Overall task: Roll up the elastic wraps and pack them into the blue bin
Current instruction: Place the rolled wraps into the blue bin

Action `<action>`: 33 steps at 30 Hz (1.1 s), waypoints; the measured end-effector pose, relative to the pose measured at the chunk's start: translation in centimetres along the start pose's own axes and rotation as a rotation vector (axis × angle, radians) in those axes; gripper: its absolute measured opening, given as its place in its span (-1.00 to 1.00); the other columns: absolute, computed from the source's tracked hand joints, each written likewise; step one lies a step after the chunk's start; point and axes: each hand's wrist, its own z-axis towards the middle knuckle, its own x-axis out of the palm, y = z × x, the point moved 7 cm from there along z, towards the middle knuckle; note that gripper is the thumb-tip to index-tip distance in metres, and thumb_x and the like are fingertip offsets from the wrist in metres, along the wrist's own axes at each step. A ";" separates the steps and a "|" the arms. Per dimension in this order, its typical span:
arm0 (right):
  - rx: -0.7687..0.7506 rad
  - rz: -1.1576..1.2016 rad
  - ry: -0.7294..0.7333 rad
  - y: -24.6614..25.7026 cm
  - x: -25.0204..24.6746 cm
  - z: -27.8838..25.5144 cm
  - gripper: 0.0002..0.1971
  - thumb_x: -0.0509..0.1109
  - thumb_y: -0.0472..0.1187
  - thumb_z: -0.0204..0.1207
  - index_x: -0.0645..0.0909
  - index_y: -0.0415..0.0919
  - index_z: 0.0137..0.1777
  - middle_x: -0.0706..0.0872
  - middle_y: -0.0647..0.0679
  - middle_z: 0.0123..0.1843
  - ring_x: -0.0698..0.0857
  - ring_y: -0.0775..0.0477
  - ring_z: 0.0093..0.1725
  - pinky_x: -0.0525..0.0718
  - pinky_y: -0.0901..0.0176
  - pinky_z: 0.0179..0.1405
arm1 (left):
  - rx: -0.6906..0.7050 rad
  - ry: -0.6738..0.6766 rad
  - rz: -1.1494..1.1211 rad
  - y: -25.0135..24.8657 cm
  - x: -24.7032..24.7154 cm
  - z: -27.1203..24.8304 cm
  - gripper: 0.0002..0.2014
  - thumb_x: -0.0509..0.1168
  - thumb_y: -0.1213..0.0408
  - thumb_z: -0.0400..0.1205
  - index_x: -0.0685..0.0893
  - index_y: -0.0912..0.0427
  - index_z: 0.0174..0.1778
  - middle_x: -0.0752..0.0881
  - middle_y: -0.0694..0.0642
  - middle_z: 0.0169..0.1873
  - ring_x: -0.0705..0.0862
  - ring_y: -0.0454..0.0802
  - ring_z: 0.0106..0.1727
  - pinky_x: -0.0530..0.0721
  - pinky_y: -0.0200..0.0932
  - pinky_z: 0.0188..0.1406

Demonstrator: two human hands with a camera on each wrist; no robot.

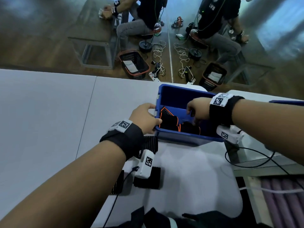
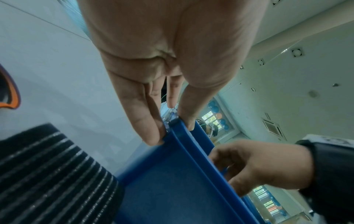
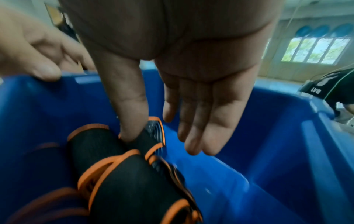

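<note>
Nearest, on the white table (image 1: 49,129), a striped wrap (image 1: 150,142) lies unrolled under the left wrist, just beside the blue bin (image 1: 184,137), its long axis running back toward the person. Beyond it the left hand (image 1: 144,117) pinches the bin's near-left rim, thumb inside. Farther in, the right hand (image 1: 197,111) hangs released over the orange-edged wraps (image 3: 122,166), thumb touching one. The left hand looks nearer the striped wrap, likely next

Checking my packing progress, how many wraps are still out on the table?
2 for sure: a striped wrap beside the bin, another wrap nearer me. My left arm may hide more.
</note>
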 end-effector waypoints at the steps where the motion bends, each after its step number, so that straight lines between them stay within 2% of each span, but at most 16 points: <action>1: -0.020 0.055 -0.068 -0.1 -1.0 -0.9 -0.53 0.72 -0.22 0.25 0.65 -0.13 0.15 0.81 -0.07 0.06 0.78 -0.16 0.02 0.73 0.06 0.03 | -0.001 0.000 -0.002 0.0 0.0 0.0 -0.48 0.53 0.42 0.53 0.58 0.05 0.40 0.75 0.19 -0.20 0.78 0.10 -0.32 0.86 0.07 -0.31; 3: -0.083 0.214 -0.213 0.2 -2.7 -3.5 -0.58 0.70 -0.26 0.28 0.66 -0.14 0.12 0.82 -0.03 0.01 0.77 -0.02 -0.05 0.72 0.09 0.08 | -0.005 0.005 0.001 0.0 0.1 0.0 -0.45 0.53 0.42 0.53 0.57 0.05 0.42 0.73 0.20 -0.19 0.78 0.13 -0.29 0.86 0.11 -0.31; 5: -0.159 0.418 -0.307 1.3 -3.2 -6.7 -0.63 0.68 -0.31 0.30 0.67 -0.13 0.07 0.82 0.01 -0.08 0.72 0.25 -0.25 0.69 0.34 -0.08 | -0.018 0.014 0.006 0.0 0.1 0.0 -0.44 0.54 0.41 0.53 0.57 0.06 0.43 0.71 0.19 -0.20 0.79 0.19 -0.25 0.86 0.18 -0.27; 6: -0.198 0.516 -0.313 2.0 -2.7 -8.3 -0.65 0.67 -0.34 0.30 0.67 -0.12 0.04 0.82 0.03 -0.11 0.69 0.30 -0.33 0.66 0.43 -0.17 | -0.023 0.018 0.011 -0.1 0.1 0.1 -0.44 0.54 0.41 0.52 0.57 0.07 0.43 0.72 0.19 -0.20 0.81 0.22 -0.23 0.86 0.21 -0.25; 8: -0.266 0.679 -0.244 3.9 0.0 -10.6 -0.67 0.66 -0.35 0.31 0.67 -0.08 0.00 0.82 0.03 -0.14 0.70 0.26 -0.35 0.70 0.36 -0.19 | -0.031 0.024 0.024 -0.2 0.1 0.1 -0.44 0.54 0.40 0.53 0.57 0.09 0.43 0.74 0.21 -0.19 0.83 0.29 -0.18 0.85 0.25 -0.22; 10: -0.319 0.744 -0.158 6.0 4.2 -11.8 -0.67 0.67 -0.28 0.30 0.66 0.01 -0.02 0.82 0.06 -0.11 0.78 0.08 -0.26 0.76 0.20 -0.13 | -0.033 0.027 0.034 -0.2 0.1 0.0 -0.47 0.53 0.40 0.54 0.57 0.11 0.43 0.74 0.25 -0.16 0.82 0.30 -0.19 0.85 0.26 -0.20; 11: -0.341 0.717 -0.127 7.1 6.5 -11.9 -0.66 0.67 -0.22 0.31 0.64 0.06 -0.01 0.80 0.10 -0.07 0.78 0.06 -0.19 0.76 0.19 -0.09 | -0.035 0.027 0.037 -0.2 0.1 0.0 -0.47 0.52 0.40 0.55 0.57 0.12 0.43 0.75 0.29 -0.12 0.80 0.27 -0.22 0.85 0.27 -0.19; 13: -0.367 0.602 -0.083 9.2 10.9 -11.6 -0.58 0.66 -0.06 0.34 0.59 0.13 0.14 0.73 0.19 0.09 0.73 0.12 -0.01 0.71 0.24 -0.01 | -0.036 0.024 0.039 -0.2 0.2 -0.2 -0.47 0.52 0.41 0.55 0.56 0.14 0.43 0.76 0.37 -0.04 0.77 0.23 -0.27 0.85 0.28 -0.19; 15: -0.369 0.539 -0.075 10.7 14.4 -10.9 -0.42 0.63 0.05 0.36 0.53 0.09 0.36 0.63 0.14 0.29 0.65 0.10 0.18 0.64 0.26 0.12 | -0.037 0.021 0.051 -0.3 0.3 -0.3 -0.47 0.52 0.41 0.55 0.56 0.16 0.44 0.76 0.36 -0.05 0.76 0.22 -0.29 0.85 0.28 -0.18; 17: -0.362 0.543 -0.090 11.8 16.6 -10.5 -0.30 0.61 0.09 0.38 0.44 0.05 0.49 0.54 0.07 0.41 0.58 0.04 0.32 0.56 0.20 0.30 | -0.040 0.017 0.058 -0.4 0.3 -0.5 -0.48 0.52 0.42 0.56 0.55 0.16 0.42 0.75 0.35 -0.06 0.76 0.22 -0.29 0.85 0.27 -0.18; 19: -0.353 0.552 -0.109 12.7 17.8 -10.2 -0.30 0.60 0.07 0.40 0.40 0.04 0.51 0.51 0.03 0.43 0.53 -0.01 0.36 0.53 0.11 0.38 | -0.041 0.015 0.067 -0.5 0.3 -0.6 -0.50 0.51 0.41 0.56 0.56 0.15 0.42 0.78 0.37 -0.04 0.77 0.23 -0.27 0.85 0.26 -0.19; 21: -0.339 0.546 -0.142 13.4 18.2 -9.9 -0.33 0.58 0.05 0.41 0.41 0.04 0.49 0.55 0.00 0.38 0.51 -0.06 0.34 0.54 0.03 0.36 | -0.041 0.018 0.083 -0.6 0.3 -0.6 -0.52 0.51 0.41 0.57 0.57 0.13 0.40 0.80 0.37 -0.05 0.79 0.21 -0.26 0.86 0.23 -0.19; 24: -0.325 0.598 -0.198 14.2 18.3 -9.4 -0.41 0.57 0.01 0.35 0.49 0.01 0.38 0.65 -0.03 0.24 0.60 -0.10 0.22 0.62 0.00 0.21 | -0.041 0.025 0.091 -0.6 0.4 -0.5 -0.55 0.50 0.41 0.58 0.58 0.13 0.37 0.82 0.36 -0.07 0.79 0.19 -0.29 0.86 0.22 -0.17; 29: -0.253 0.777 -0.227 14.0 18.5 -9.3 -0.51 0.58 -0.16 0.32 0.52 -0.02 0.24 0.63 -0.01 0.10 0.63 -0.02 0.04 0.63 0.16 0.01 | -0.045 0.040 0.090 -0.8 0.5 -0.5 -0.63 0.48 0.43 0.59 0.57 0.07 0.24 0.79 0.30 -0.14 0.73 0.18 -0.32 0.85 0.21 -0.15; 31: -0.223 0.862 -0.223 13.3 18.3 -9.8 -0.57 0.56 -0.16 0.32 0.54 0.04 0.18 0.64 0.02 0.08 0.65 0.02 0.01 0.67 0.14 0.00 | -0.049 0.052 0.089 -0.8 0.5 -0.5 -0.63 0.47 0.43 0.59 0.57 0.09 0.26 0.77 0.30 -0.15 0.73 0.18 -0.33 0.86 0.17 -0.18; 33: -0.192 0.995 -0.241 11.9 17.8 -10.8 -0.66 0.53 -0.16 0.33 0.59 0.07 0.10 0.71 0.04 -0.01 0.70 0.07 -0.11 0.76 0.05 -0.06 | -0.047 0.065 0.089 -0.8 0.5 -0.5 -0.63 0.47 0.44 0.59 0.56 0.10 0.26 0.78 0.31 -0.14 0.74 0.19 -0.31 0.86 0.10 -0.27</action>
